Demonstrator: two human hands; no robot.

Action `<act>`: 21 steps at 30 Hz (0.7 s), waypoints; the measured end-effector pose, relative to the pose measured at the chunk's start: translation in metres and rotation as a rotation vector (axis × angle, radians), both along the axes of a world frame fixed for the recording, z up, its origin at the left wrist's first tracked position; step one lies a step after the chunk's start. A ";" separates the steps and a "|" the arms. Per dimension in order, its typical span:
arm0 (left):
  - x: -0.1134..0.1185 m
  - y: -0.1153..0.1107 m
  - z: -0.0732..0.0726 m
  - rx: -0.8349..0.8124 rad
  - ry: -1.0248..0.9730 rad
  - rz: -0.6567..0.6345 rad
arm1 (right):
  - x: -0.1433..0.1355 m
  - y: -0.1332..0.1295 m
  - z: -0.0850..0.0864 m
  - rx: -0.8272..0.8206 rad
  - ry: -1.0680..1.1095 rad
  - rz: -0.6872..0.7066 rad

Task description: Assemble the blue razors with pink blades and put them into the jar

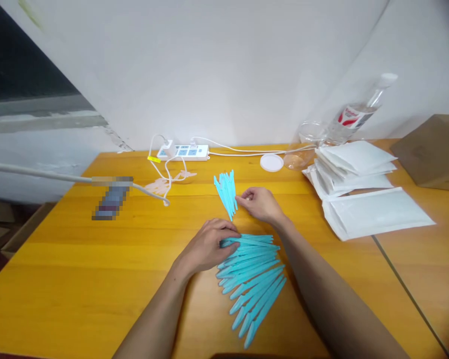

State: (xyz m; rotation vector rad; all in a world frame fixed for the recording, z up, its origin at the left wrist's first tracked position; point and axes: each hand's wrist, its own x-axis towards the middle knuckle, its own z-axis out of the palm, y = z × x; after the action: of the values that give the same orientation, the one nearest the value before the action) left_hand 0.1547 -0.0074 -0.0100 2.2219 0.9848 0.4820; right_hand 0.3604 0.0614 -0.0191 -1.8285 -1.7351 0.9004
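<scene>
Many light-blue plastic sticks [252, 269] lie fanned out on the wooden table, nearest the camera. My left hand [214, 243] is at the upper left end of this fan, its fingers closed round the ends of some sticks. Farther back lies a smaller bunch of the same blue sticks [227, 192], their tips spread toward the wall. My right hand [260, 203] is just right of that bunch, thumb and index finger pinched together at its edge. Whatever sits between those fingertips is too small to make out.
White padded envelopes [377, 212] are stacked at the right, near a cardboard box [430, 152]. Behind them stand a bottle [353, 117] and a clear jar [303, 147], with a white lid [272, 162] alongside. A power strip [189, 152] with cables lies by the wall; a blurred phone-like object [112, 199] is left.
</scene>
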 end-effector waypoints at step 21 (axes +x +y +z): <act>-0.143 0.094 -0.006 0.232 0.565 0.842 | 0.042 -0.020 0.000 -0.230 0.554 0.129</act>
State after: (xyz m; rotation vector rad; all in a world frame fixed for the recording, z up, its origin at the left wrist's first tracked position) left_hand 0.0117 0.0869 -0.0158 2.0873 2.2890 0.3222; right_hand 0.4024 0.0409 -0.0186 -1.4112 -1.4460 1.5412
